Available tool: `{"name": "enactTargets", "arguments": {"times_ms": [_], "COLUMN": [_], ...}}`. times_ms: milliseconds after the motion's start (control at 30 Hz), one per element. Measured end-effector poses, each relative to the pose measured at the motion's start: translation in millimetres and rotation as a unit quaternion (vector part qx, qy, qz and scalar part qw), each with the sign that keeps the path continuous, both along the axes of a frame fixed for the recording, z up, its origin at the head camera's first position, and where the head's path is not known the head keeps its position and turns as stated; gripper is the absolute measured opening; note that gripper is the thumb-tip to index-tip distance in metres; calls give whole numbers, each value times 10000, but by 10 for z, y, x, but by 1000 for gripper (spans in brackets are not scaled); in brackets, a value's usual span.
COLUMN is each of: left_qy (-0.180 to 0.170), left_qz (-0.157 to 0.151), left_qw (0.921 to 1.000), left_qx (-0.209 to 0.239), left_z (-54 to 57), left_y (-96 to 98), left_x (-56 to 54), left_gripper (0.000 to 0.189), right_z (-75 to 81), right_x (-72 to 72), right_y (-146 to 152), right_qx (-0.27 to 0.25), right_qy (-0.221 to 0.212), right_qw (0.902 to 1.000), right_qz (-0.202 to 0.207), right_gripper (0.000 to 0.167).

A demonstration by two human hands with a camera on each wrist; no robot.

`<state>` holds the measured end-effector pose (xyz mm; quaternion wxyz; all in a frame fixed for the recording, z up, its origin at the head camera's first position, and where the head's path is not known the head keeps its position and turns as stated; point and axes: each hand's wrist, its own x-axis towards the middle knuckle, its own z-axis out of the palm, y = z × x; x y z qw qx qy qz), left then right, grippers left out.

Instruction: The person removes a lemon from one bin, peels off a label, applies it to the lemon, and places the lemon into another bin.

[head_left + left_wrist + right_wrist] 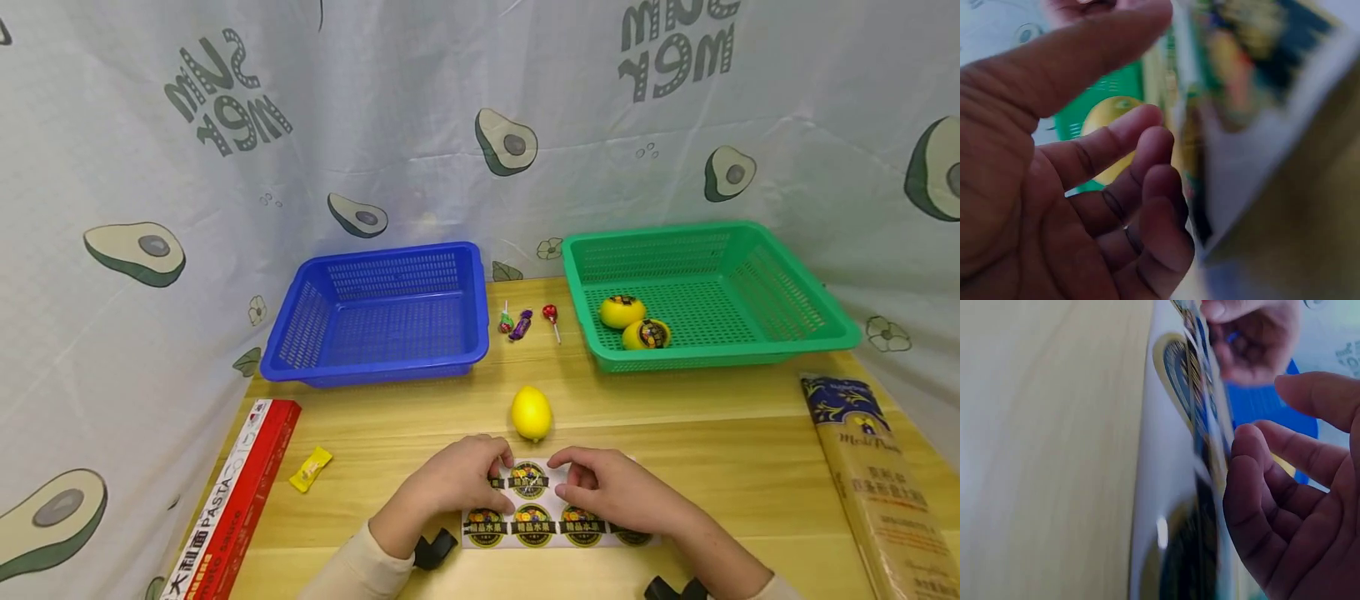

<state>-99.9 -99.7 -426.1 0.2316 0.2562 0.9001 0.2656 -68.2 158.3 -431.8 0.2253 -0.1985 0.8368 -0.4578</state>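
Observation:
A white sheet of round black-and-gold fruit stickers [557, 542] lies on the table in front of me. My left hand [467, 477] rests over its left part, fingers loosely bent, thumb and forefinger apart. Over the right part is my right hand [618, 490], its fingers also loosely bent, with a gap between thumb and forefinger. Between the hands, a sticker [528, 480] in the upper row shows pale crease-like marks. Neither wrist view shows anything pinched. Just beyond the sheet sits a yellow lemon [532, 413], with no sticker visible on its near side.
A blue basket [375, 367] stands back left, and a green basket [720, 354] with two stickered lemons [622, 312] back right. Wrapped candies [521, 325] lie between them. A red pasta box [251, 500] and yellow candy [311, 468] are left; a pasta packet [877, 483] is right.

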Motion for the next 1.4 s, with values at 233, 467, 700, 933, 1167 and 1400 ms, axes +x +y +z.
{"name": "enactTargets", "arguments": {"times_ms": [233,467,700,933,1167,1400], "left_qy": [-128,-259,-208,-170,-227,-188], "left_qz": [117,124,170,156,196,221], "left_qw": [9998,9995,9996,9997,9995,9996], "left_qx": [-17,134,48,51,44,55], "left_z": [-141,-165,-170,-174,-191,-206], "left_y": [9,5,17,26,27,30], "left_x": [-51,-101,-100,-101,-109,-106], "left_gripper": [49,47,45,41,39,38], "right_z": [-29,-65,-53,-29,-55,-60], "right_x": [-87,-125,-119,-109,-101,-89], "right_y": [-180,-204,-238,-345,-400,-348], "right_qx": [656,1005,983,1180,1496,1216], "right_qy": [382,340,469,793,1267,1178], "right_qw": [9967,9941,9937,9898,9806,9856], "right_qz": [302,245,265,86,-29,-31], "right_gripper": [38,40,28,14,11,9]}}
